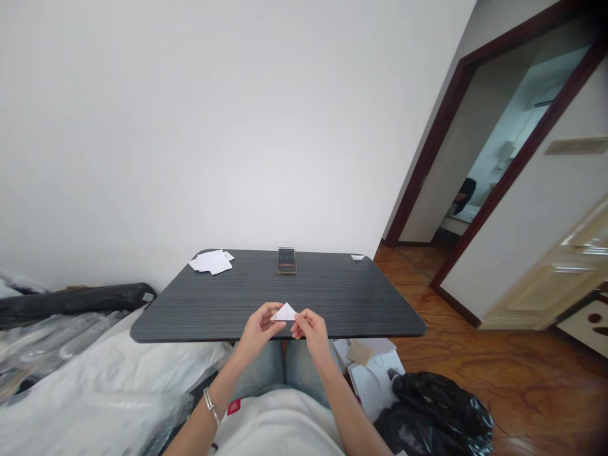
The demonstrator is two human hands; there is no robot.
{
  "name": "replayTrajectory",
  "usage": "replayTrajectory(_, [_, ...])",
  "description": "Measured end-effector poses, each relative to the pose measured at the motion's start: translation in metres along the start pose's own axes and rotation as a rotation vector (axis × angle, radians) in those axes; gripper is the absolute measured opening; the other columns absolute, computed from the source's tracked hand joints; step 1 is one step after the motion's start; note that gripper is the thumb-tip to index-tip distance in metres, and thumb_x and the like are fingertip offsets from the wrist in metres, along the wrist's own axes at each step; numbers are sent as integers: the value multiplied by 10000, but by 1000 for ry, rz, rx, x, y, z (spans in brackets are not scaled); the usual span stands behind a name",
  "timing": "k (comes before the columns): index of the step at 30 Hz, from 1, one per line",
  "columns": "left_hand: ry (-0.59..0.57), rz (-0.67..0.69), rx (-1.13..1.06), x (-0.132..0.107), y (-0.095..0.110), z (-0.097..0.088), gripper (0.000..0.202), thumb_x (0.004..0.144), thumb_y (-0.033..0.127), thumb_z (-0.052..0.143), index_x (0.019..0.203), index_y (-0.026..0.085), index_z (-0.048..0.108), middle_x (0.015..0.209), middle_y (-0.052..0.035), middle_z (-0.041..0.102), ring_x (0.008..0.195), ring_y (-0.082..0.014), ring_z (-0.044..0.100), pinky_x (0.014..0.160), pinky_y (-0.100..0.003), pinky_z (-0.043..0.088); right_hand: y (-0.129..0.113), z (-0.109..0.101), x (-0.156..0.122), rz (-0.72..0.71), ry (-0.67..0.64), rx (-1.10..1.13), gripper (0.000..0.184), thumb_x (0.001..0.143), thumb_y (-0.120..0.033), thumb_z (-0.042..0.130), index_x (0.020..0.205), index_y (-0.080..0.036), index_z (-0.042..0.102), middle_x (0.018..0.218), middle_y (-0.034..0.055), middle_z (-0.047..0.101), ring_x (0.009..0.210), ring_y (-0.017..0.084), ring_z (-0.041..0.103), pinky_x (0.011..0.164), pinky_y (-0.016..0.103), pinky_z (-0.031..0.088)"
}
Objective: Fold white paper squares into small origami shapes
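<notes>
A small white piece of folded paper, triangular with its point upward, is held between my two hands over the near edge of the dark table. My left hand pinches its left side, the thumb along the lower edge and fingers behind. At its right corner, my right hand grips with thumb and fingertips. Whatever lies behind the paper is hidden. Farther off, a stack of white paper sheets lies at the table's back left. A small folded white paper rests near the back right corner.
A phone lies at the middle of the table's back edge, near the white wall. Right of my legs are cardboard and white boxes and a black plastic bag. Plastic-wrapped bedding fills the left. A doorway opens at right.
</notes>
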State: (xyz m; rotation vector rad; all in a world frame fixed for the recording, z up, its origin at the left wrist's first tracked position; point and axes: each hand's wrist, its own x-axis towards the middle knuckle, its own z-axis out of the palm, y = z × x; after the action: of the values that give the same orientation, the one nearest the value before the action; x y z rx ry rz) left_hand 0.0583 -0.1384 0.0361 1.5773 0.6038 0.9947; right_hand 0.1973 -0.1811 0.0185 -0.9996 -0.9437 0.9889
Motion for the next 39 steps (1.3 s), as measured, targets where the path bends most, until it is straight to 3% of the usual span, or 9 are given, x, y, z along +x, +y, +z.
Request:
replayTrajectory(7, [102, 71, 62, 21, -25, -6, 317, 685, 236, 595, 976, 123, 543, 914, -88, 612, 841, -187, 568, 751, -304, 440, 19, -3, 28, -36, 4, -12, 244, 718, -355, 543, 593, -149, 508, 489, -13, 570, 380, 73, 496, 366, 165, 375])
replayTrajectory(14, [56, 135, 221, 43, -26, -8, 435, 672, 220, 596, 1087, 129, 501, 902, -73, 611, 821, -180, 571, 774, -319, 440, 21, -6, 51, -47, -31, -40, 247, 717, -360, 530, 600, -143, 512, 490, -15, 569, 379, 68, 492, 361, 156, 377])
replayTrajectory(19, [64, 161, 324, 53, -24, -12, 357, 700, 215, 553, 1050, 144, 556, 1004, -94, 606, 859, -201, 570, 767, -328, 448, 21, -7, 55, -40, -17, -22, 249, 710, -365, 534, 598, -143, 514, 490, -13, 572, 375, 66, 491, 366, 156, 377])
replayTrajectory(27, [61, 163, 355, 51, -28, -18, 363, 707, 249, 552, 1057, 152, 571, 1045, -94, 608, 870, -213, 581, 784, -344, 450, 21, -9, 51, -46, -19, -13, 237, 713, -343, 537, 582, -146, 515, 481, -23, 573, 374, 64, 492, 378, 153, 377])
replayTrajectory(31, [37, 97, 322, 50, -31, -20, 375, 712, 248, 542, 1071, 141, 563, 986, -95, 638, 769, -204, 615, 742, -346, 469, 21, -9, 51, -46, -15, -3, 239, 715, -339, 537, 581, -141, 532, 479, -19, 578, 374, 68, 496, 377, 159, 379])
replayTrajectory(37, [23, 51, 251, 52, -31, -18, 366, 710, 257, 542, 1051, 129, 576, 970, -94, 645, 760, -198, 614, 712, -321, 471, 24, -11, 53, -43, 40, 11, 294, 648, -333, 608, 852, -121, 609, 603, 36, 650, 512, 139, 596, 419, 204, 435])
replayTrajectory(39, [14, 32, 233, 52, -30, -18, 379, 716, 265, 534, 1064, 117, 564, 908, -92, 664, 719, -190, 614, 689, -319, 473, 24, -11, 52, -57, 53, 6, 303, 644, -333, 612, 857, -118, 615, 639, 53, 662, 562, 159, 614, 444, 219, 454])
